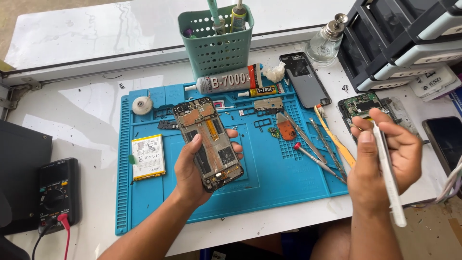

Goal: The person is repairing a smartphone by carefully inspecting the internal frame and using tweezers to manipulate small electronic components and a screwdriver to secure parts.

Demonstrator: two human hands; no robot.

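Note:
My left hand [192,168] grips an opened phone [208,136] with its back cover off, held tilted above the blue work mat [269,178]; its inner frame, orange flex cable and boards show. My right hand [385,159] is raised over the mat's right edge and is closed around a slim white pen-like tool [391,188] that points down toward me. A flat white battery [148,156] lies on the mat left of the phone.
Tweezers, a red-tipped screwdriver [315,160], an orange pick and a yellow pry stick lie on the mat. Two glue tubes [226,81], a green basket [216,43], a grey back cover [305,78], a glass bottle, another phone board [361,103], a multimeter [57,188] and black drawers surround it.

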